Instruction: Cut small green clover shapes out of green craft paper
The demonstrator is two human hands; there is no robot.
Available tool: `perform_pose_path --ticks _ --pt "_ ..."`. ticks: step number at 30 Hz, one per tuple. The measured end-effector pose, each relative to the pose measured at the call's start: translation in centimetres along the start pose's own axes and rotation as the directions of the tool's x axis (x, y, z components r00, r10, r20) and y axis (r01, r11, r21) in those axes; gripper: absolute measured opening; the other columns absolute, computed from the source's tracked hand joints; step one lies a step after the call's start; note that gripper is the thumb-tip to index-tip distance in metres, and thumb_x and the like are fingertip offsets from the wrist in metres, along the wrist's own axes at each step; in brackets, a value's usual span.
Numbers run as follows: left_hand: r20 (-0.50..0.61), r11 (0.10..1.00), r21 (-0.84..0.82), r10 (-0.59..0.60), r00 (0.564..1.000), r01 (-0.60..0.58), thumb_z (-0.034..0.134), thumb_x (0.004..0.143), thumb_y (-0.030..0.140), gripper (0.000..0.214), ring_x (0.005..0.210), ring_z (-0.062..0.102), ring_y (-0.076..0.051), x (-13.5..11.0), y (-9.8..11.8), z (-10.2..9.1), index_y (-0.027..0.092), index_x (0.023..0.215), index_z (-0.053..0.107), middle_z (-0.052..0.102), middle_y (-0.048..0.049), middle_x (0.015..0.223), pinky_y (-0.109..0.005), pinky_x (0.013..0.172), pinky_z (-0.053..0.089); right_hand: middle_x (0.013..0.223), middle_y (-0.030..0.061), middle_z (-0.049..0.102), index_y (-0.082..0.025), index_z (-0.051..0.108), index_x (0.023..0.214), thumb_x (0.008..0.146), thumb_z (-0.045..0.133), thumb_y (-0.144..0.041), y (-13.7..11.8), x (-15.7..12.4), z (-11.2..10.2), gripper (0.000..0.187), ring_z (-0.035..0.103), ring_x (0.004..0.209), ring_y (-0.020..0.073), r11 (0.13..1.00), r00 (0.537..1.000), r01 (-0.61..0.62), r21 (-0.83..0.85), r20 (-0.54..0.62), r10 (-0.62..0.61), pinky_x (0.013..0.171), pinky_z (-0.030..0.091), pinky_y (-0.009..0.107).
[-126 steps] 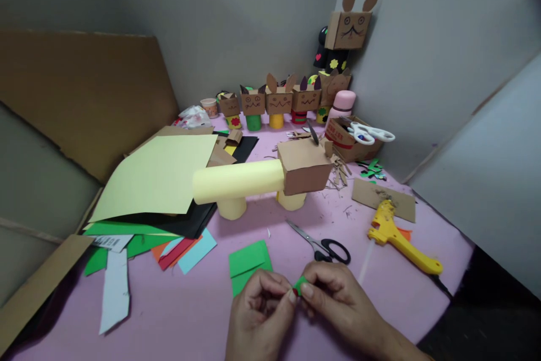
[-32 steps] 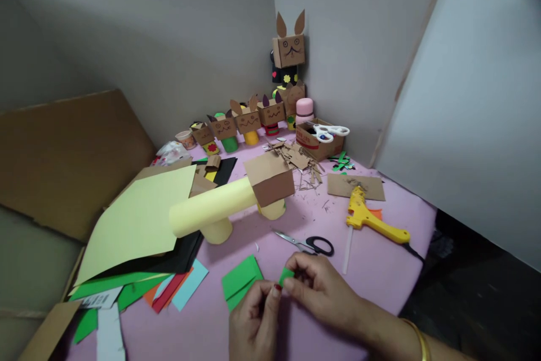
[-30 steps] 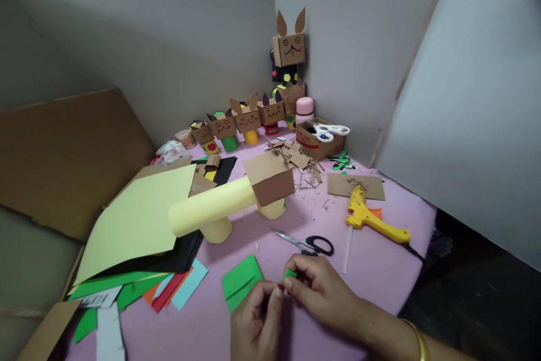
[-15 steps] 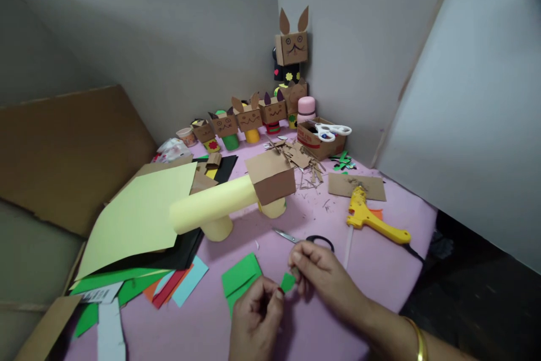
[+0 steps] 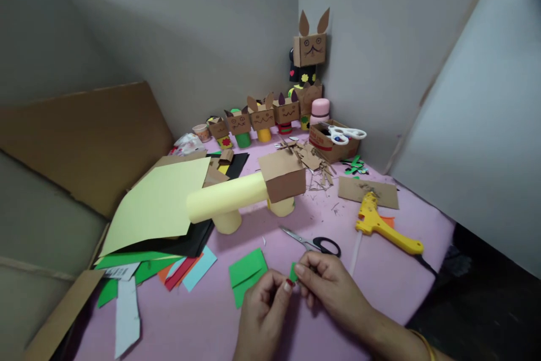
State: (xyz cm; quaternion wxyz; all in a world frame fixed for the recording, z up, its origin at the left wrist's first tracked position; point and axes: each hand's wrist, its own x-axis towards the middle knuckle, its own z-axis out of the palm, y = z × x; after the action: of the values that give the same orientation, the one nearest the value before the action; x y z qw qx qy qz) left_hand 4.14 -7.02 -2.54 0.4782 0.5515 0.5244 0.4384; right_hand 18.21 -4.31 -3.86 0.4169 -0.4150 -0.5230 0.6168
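Observation:
Between my fingertips is a small piece of green paper (image 5: 293, 272), mostly covered by them. My left hand (image 5: 267, 306) pinches its left side, thumb and forefinger together. From the right, my right hand (image 5: 323, 279) grips the same piece with thumb and fingers. Just left of my hands lies a folded green paper sheet (image 5: 247, 272). Beyond my right hand rest black-handled scissors (image 5: 310, 241) on the pink table (image 5: 186, 327). Farther back stands a pale yellow paper tube figure (image 5: 228, 197) on short tube legs, with a brown cardboard box (image 5: 285, 183) at its right end.
A yellow glue gun (image 5: 386, 228) leans on a cardboard strip (image 5: 349, 191) at the right. Paper sheets (image 5: 160, 203) are stacked at the left. Cardboard animal figures (image 5: 262, 116) line the back beside a small box (image 5: 332, 150) holding white scissors (image 5: 344, 133).
My hands have drawn closer together, and less of the green piece shows between them. The whole view has shifted, so the table's contents appear farther right.

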Motion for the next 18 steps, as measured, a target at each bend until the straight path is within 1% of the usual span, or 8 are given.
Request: perform_pose_path --ticks 4,6,9,12,14,16,18 --pt "-0.051 0.992 -0.113 -0.057 0.997 0.05 0.06 0.079 0.045 0.033 0.05 0.04 -0.011 0.0 -0.16 0.18 0.018 0.061 0.056 0.052 0.0027 0.055 -0.021 0.049 0.033 0.048 -0.0044 0.05 -0.017 0.048 0.061 0.084 0.05 -0.056 -0.11 0.3 -0.04 0.045 0.043 0.035 0.0054 1.0 1.0 -0.007 0.03 -0.006 0.007 0.036 0.033 0.016" --pt "-0.089 0.989 -0.126 -0.089 0.992 0.077 0.062 0.076 0.048 0.035 0.049 0.037 -0.011 -0.09 -0.27 0.13 0.018 0.061 0.055 0.047 0.0047 0.053 -0.02 0.046 0.031 0.052 -0.0041 0.052 -0.016 0.05 0.066 0.081 0.054 -0.054 -0.19 0.37 -0.1 0.041 0.045 0.038 0.006 0.999 1.0 -0.008 0.048 -0.016 0.009 0.038 0.035 0.017" --pt "-0.081 0.989 -0.108 -0.11 0.991 0.101 0.064 0.074 0.048 0.035 0.049 0.037 -0.011 -0.18 -0.42 -0.07 0.017 0.06 0.055 0.043 0.0058 0.051 -0.02 0.046 0.03 0.055 -0.0047 0.05 -0.015 0.052 0.069 0.077 0.063 -0.046 -0.3 0.33 -0.15 0.034 0.046 0.043 0.0069 1.0 1.0 0.01 0.026 0.012 -0.011 0.041 0.037 0.018" --pt "-0.025 0.986 -0.131 -0.112 0.993 0.108 0.059 0.079 0.046 0.036 0.05 0.041 -0.012 -0.14 -0.44 -0.18 0.017 0.059 0.053 0.047 0.004 0.051 -0.021 0.049 0.033 0.055 -0.0035 0.051 -0.015 0.052 0.068 0.082 0.058 -0.042 -0.31 0.17 -0.15 0.031 0.047 0.044 0.0075 0.999 0.998 0.037 -0.026 0.042 -0.036 0.042 0.036 0.019" --pt "-0.008 0.979 -0.161 -0.125 0.992 0.122 0.052 0.084 0.045 0.036 0.051 0.045 -0.013 -0.11 -0.39 -0.16 0.018 0.061 0.053 0.049 0.0027 0.052 -0.022 0.051 0.036 0.056 -0.0029 0.052 -0.016 0.051 0.068 0.083 0.056 -0.04 -0.25 0.09 -0.18 0.029 0.047 0.044 0.0076 0.998 0.999 0.039 -0.038 0.027 -0.038 0.042 0.036 0.019" --pt "-0.025 0.98 -0.165 -0.115 0.993 0.109 0.048 0.087 0.044 0.033 0.053 0.047 -0.014 -0.12 -0.34 -0.11 0.018 0.068 0.055 0.053 0.0017 0.056 -0.023 0.052 0.039 0.056 -0.0034 0.052 -0.016 0.05 0.068 0.084 0.055 -0.039 -0.15 0.07 -0.22 0.028 0.047 0.043 0.0075 0.999 0.999 0.035 -0.033 0.018 -0.034 0.041 0.036 0.018" --pt "-0.05 0.991 -0.119 -0.067 0.996 0.061 0.052 0.085 0.042 0.026 0.055 0.051 -0.015 -0.22 -0.32 -0.02 0.019 0.076 0.058 0.057 0.0007 0.06 -0.023 0.054 0.04 0.055 -0.004 0.052 -0.017 0.049 0.068 0.084 0.056 -0.038 -0.09 0.09 -0.23 0.027 0.046 0.042 0.0071 0.999 0.999 0.029 -0.014 0.021 -0.029 0.041 0.036 0.018"
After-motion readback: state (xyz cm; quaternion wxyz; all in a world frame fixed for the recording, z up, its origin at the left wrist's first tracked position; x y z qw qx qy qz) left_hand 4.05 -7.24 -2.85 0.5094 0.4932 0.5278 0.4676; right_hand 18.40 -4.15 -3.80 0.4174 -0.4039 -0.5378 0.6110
